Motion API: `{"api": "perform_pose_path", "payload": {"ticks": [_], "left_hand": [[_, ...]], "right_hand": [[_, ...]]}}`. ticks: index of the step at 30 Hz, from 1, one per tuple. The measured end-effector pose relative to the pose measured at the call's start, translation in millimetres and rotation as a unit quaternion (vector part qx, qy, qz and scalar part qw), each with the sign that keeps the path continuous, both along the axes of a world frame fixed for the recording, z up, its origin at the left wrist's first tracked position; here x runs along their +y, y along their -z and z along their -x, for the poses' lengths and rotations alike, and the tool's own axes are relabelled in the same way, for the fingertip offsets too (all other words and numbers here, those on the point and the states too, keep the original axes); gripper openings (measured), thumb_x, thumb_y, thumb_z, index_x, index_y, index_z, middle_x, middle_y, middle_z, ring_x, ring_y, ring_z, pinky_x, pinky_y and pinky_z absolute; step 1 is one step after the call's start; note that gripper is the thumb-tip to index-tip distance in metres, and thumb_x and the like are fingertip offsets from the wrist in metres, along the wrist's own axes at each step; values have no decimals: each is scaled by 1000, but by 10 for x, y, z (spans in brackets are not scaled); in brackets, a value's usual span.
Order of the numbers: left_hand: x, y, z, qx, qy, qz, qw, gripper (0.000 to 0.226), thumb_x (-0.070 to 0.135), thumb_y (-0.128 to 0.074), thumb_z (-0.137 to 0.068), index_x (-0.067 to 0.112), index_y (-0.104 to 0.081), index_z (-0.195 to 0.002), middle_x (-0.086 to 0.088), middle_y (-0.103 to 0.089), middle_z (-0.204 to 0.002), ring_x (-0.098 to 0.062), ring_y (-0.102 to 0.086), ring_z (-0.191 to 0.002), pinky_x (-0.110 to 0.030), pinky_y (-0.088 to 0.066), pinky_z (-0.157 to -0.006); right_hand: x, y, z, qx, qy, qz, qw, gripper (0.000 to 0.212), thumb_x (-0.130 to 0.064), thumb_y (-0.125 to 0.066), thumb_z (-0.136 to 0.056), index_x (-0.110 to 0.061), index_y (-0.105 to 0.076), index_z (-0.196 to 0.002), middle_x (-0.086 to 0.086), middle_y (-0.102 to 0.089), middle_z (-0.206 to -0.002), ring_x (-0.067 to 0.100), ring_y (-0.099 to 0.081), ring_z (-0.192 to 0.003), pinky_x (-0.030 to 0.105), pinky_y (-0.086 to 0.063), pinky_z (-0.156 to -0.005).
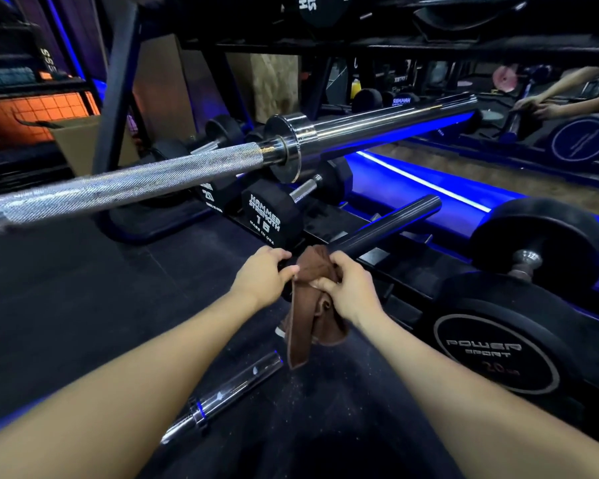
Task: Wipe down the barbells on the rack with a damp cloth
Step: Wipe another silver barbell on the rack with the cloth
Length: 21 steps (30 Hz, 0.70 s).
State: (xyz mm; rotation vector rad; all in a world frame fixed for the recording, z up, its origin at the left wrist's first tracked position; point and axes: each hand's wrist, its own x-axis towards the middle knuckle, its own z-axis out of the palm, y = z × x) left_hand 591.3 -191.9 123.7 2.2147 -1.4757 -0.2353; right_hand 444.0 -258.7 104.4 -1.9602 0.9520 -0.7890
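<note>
Dark rubber floor [66,288], blue strip lighting [422,181]. Dumbbells reading "HAMMER STRENGTH 15" [265,219] and "POWER SPORT 20" [491,350]. Left hand [263,276] is gripping dark bar [391,224]; right hand [350,288] is clutching brown cloth [312,316] against it.

The brown cloth [317,299] and both hands cover the near end of the dark bar [391,224]. The knurled barbell [125,188] runs off the left edge, blurred there. The chrome bar on the floor [225,392] disappears behind the left forearm. Lettering on the upper-shelf weight [320,6] is cropped by the top edge.
</note>
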Motion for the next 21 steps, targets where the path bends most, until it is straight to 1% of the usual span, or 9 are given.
{"api": "perform_pose_path", "payload": {"ticks": [3,6,7,9,11,13,15,19,21], "left_hand": [[-27,-11,-76,34,-15,8,999,42,31,-63,-89,14,-58,-127,-8,-58,-120,-25,-55,-112,-28,-39,-92],[-62,-80,-124,131,-30,-21,991,37,26,-66,-88,14,-61,-122,-5,-63,-120,-19,-58,-112,-25,-40,-96],[-75,-113,-125,134,-33,-40,990,36,26,-64,-89,14,-61,-123,-5,-63,-121,-19,-58,-113,-24,-40,-96],[-105,-179,-99,65,-38,-82,994,34,28,-56,-94,14,-60,-124,-8,-62,-123,-24,-58,-113,-25,-40,-93],[-119,-176,-47,4,-31,-71,997,37,31,-55,-94,12,-58,-125,-10,-56,-124,-28,-55,-116,-29,-42,-96],[-96,-127,30,-13,-3,-60,998,45,34,-56,-93,12,-52,-132,-11,-50,-128,-28,-51,-120,-34,-40,-101],[-64,-69,61,-30,-4,-60,998,48,35,-54,-94,14,-47,-137,-11,-46,-132,-28,-47,-123,-34,-38,-103],[-114,-71,-24,-6,-29,-77,997,45,35,-49,-97,14,-48,-136,-11,-50,-137,-28,-46,-127,-31,-36,-101],[-137,-101,-58,25,-32,-108,993,42,33,-41,-101,12,-49,-135,-10,-51,-138,-26,-45,-128,-26,-34,-98]], "right_hand": [[-44,66,-45,-5,19,-20,1000,34,-11,-77,-75,-24,-46,-68,-10,-54,-62,4,-42,-54,14,-35,-57],[-43,140,-20,8,20,-31,999,32,-6,-79,-73,-20,-50,-72,-3,-60,-70,9,-47,-64,12,-36,-58],[-15,163,8,21,18,-34,999,32,-5,-79,-72,-20,-51,-72,-2,-60,-73,10,-49,-68,15,-36,-58],[52,184,70,48,13,-44,998,36,-3,-78,-73,-23,-47,-68,-4,-58,-74,11,-50,-73,19,-35,-62],[73,149,100,50,20,-38,998,36,-6,-75,-77,-24,-44,-69,-7,-55,-69,11,-48,-68,21,-33,-61],[40,98,68,26,24,-10,999,38,-8,-74,-77,-24,-41,-68,-10,-49,-63,5,-41,-57,18,-33,-56],[11,89,20,20,20,-2,1000,43,-6,-75,-77,-25,-37,-67,-12,-47,-62,0,-38,-55,16,-34,-56],[-5,249,-5,32,17,-26,999,43,3,-71,-74,-25,-39,-66,-14,-48,-62,3,-43,-58,12,-36,-58],[8,379,-6,49,19,-38,998,40,7,-68,-73,-25,-43,-69,-11,-55,-69,10,-51,-71,19,-41,-67]]}}
